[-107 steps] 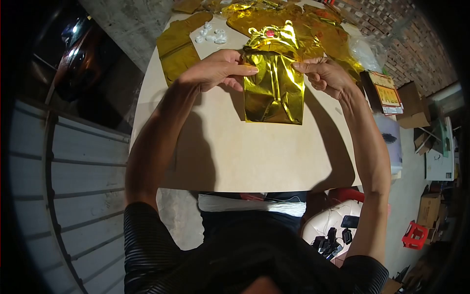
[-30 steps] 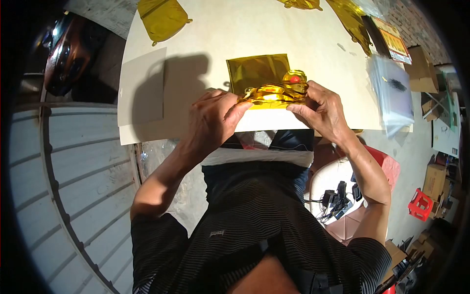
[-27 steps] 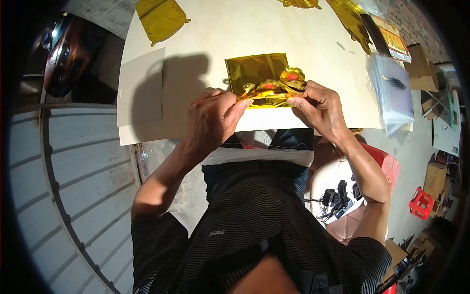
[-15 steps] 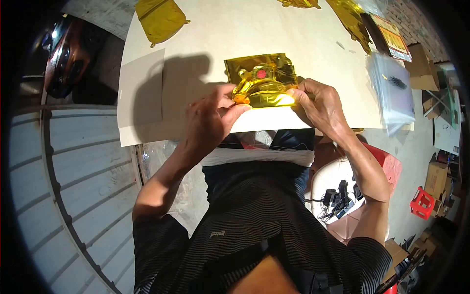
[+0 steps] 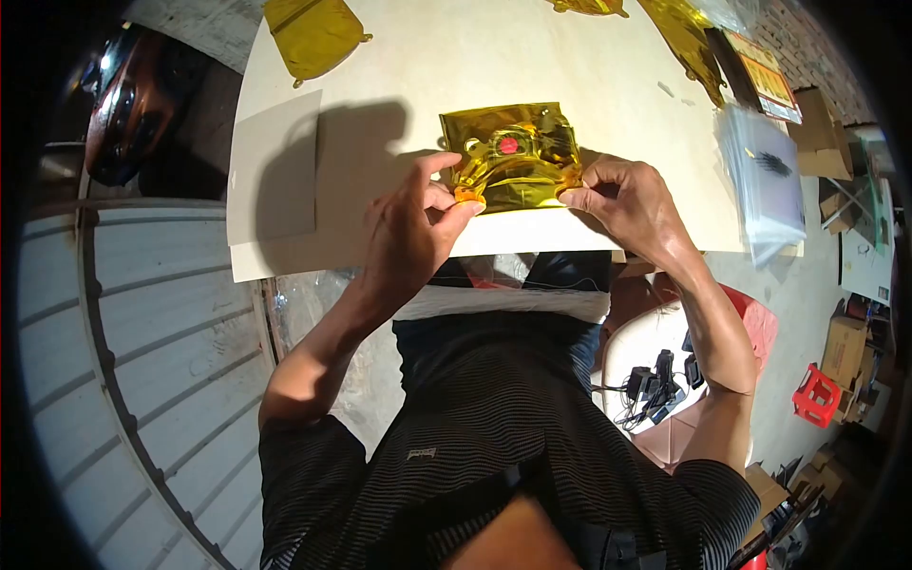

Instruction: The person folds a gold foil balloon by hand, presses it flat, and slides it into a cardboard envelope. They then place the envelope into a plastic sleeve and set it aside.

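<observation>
A shiny gold foil pouch with a red round spot lies on the pale table, creased across its middle. My left hand pinches its near left corner between thumb and finger, with the index finger raised along the left side. On the opposite side, my right hand grips the near right corner, thumb on top and fingers curled. Whatever is inside the pouch cannot be made out.
On the table lie a flat gold piece at the far left and another gold piece at the far right. A stack of clear plastic sleeves hangs over the right edge, near a printed box. Black adapters rest on a seat.
My left index finger has lifted away from the pouch. My right thumb has slid slightly toward the near corner, and the pouch lies a little flatter.
</observation>
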Action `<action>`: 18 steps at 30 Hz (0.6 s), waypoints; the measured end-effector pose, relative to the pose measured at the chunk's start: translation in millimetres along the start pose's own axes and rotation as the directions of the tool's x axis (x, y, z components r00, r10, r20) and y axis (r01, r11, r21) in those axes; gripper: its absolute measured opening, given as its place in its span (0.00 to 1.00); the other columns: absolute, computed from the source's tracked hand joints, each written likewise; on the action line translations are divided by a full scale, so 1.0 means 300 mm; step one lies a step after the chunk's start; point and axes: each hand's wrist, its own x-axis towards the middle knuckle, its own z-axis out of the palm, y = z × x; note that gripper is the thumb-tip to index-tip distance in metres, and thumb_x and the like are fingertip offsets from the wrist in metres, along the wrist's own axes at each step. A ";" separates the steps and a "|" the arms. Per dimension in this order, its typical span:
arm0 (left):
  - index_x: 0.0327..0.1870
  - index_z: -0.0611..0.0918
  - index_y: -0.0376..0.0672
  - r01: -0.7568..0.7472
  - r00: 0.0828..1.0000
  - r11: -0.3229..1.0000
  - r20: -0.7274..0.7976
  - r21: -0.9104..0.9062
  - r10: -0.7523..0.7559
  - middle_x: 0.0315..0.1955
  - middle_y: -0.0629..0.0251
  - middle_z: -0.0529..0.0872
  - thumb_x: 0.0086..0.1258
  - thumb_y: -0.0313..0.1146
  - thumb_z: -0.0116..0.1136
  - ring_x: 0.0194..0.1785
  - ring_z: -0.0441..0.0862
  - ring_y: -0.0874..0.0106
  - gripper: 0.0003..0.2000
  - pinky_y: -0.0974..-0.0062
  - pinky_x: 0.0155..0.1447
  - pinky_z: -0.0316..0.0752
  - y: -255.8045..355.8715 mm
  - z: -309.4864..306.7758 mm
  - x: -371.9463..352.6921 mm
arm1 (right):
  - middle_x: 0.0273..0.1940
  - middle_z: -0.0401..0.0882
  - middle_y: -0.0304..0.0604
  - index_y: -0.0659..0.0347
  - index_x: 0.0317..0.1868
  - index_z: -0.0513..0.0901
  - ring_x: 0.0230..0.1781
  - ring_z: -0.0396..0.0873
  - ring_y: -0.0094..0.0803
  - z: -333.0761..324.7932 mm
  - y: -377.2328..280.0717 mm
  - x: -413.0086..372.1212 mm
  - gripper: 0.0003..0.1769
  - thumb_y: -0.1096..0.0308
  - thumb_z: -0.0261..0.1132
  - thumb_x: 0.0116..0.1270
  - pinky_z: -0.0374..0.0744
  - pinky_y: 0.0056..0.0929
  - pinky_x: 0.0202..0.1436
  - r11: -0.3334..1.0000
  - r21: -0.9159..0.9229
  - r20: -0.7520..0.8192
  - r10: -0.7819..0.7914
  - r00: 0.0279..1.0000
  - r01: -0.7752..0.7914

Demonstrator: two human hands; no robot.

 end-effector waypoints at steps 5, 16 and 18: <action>0.60 0.78 0.38 0.060 0.998 0.997 -0.019 -0.041 -0.061 0.25 0.59 0.90 0.67 0.28 0.73 0.27 0.89 0.67 0.23 0.70 0.35 0.79 -0.001 0.009 -0.002 | 0.23 0.77 0.46 0.68 0.31 0.85 0.23 0.71 0.29 -0.004 -0.032 0.012 0.20 0.56 0.77 0.66 0.71 0.35 0.30 0.986 -0.161 0.001 0.031 1.000 -0.030; 0.62 0.77 0.40 0.182 0.983 0.977 -0.001 -0.108 -0.183 0.27 0.59 0.90 0.65 0.25 0.73 0.30 0.89 0.67 0.25 0.70 0.41 0.81 0.010 0.002 0.002 | 0.22 0.81 0.52 0.69 0.36 0.89 0.22 0.77 0.39 -0.013 -0.040 0.044 0.19 0.56 0.74 0.70 0.76 0.41 0.34 0.960 -0.265 0.069 0.114 0.991 -0.092; 0.64 0.77 0.40 0.067 0.997 0.994 0.028 -0.083 -0.065 0.30 0.57 0.91 0.63 0.24 0.74 0.38 0.90 0.65 0.27 0.66 0.49 0.81 0.006 -0.008 -0.005 | 0.21 0.80 0.52 0.69 0.35 0.89 0.22 0.76 0.38 -0.013 -0.044 0.048 0.20 0.55 0.74 0.70 0.75 0.41 0.34 0.954 -0.282 0.072 0.121 0.990 -0.096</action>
